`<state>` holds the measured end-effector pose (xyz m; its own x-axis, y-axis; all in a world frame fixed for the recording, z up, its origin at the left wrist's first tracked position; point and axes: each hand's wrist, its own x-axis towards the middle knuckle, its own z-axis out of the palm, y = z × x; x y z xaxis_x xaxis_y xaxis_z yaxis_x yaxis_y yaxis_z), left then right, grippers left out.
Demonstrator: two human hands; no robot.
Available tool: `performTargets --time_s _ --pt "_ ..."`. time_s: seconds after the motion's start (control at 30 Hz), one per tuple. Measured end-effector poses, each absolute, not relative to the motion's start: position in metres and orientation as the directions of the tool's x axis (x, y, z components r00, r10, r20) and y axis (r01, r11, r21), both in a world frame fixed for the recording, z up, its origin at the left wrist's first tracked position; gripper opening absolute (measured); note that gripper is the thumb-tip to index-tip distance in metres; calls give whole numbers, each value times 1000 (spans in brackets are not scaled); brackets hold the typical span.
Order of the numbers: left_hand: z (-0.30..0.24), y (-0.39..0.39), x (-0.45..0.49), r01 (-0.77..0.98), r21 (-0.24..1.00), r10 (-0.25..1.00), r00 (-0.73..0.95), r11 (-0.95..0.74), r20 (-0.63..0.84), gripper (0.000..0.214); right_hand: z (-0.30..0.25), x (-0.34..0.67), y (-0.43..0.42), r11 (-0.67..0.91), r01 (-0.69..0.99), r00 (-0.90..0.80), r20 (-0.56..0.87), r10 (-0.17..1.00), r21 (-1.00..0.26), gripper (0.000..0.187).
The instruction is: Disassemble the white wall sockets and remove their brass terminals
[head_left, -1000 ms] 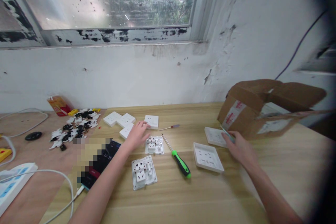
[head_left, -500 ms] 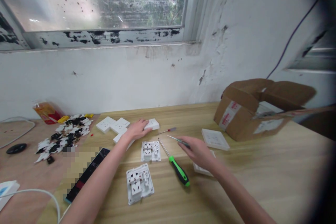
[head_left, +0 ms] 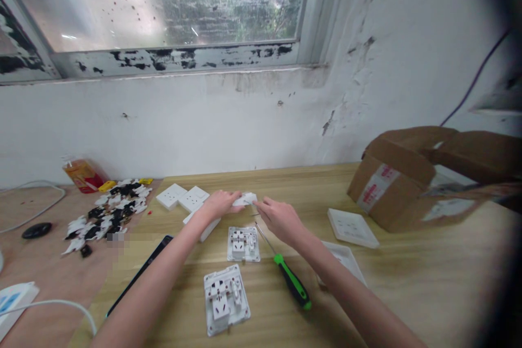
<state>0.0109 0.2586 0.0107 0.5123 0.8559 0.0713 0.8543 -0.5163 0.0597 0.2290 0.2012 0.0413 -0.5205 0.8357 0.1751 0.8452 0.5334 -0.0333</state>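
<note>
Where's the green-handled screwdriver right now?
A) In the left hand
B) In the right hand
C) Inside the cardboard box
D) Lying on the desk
D. The green-handled screwdriver lies on the wooden desk just right of the socket module, its handle free of the left hand and the right hand.

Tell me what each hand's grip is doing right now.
Left hand: closed on a white socket faceplate.
Right hand: closed, apparently holding a small screwdriver.
</note>
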Motion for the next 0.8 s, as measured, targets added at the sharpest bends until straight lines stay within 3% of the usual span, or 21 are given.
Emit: performTargets --time_s 0.23,0.33,0.5,0.8 --pt "7 261 13 836 46 836 544 -547 74 37 56 206 203 569 822 -570 89 817 36 31" --pt "5 258 12 822 64 823 560 -566 88 36 68 201 217 598 801 -599 24 801 17 23" --pt "5 249 6 795 136 806 575 -591 140 35 83 208 246 682 728 -685 -70 725 -68 26" --pt "-10 257 -11 720 346 795 580 -601 176 69 64 216 250 710 683 -716 31 697 -173 27"
